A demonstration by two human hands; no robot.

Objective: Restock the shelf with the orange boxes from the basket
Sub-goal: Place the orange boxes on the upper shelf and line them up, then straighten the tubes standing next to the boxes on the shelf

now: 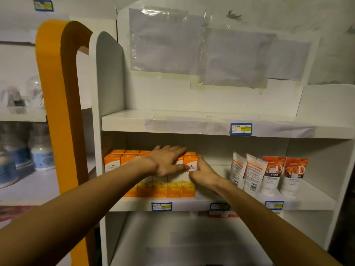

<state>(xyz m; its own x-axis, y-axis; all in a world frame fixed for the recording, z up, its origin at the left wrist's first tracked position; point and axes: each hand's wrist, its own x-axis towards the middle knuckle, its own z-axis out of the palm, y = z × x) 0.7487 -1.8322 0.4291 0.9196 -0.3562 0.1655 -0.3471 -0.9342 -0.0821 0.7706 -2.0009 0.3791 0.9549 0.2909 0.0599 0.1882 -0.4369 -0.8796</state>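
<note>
On the middle shelf (211,205) of the white display unit, both hands are working at a row of orange boxes (172,186) that is standing upright at the shelf's left end, front faces showing at the edge and at least one more row sitting behind. The left hand (167,162) is lying flat across the tops and upper fronts of the boxes, fingers straight and spread, pressing rather than gripping. The right hand (201,172) is pushing against the exposed right side of the end box (189,186), thumb on its front face and fingers partly curled around the side; whether it is truly clasping the box or only nudging it leftward is hard to tell.

Judging by this, the restocking is looking well along: several boxes are already standing packed together, and the hands seem to be squaring the row. Right of the boxes, a bare stretch of the same shelf is separating them from four tubes (269,174), so more boxes could be fitting there. No basket is showing anywhere, so how many boxes are remaining cannot be told. Price tags (161,206) are hanging along the shelf's front edge below the boxes.
</note>
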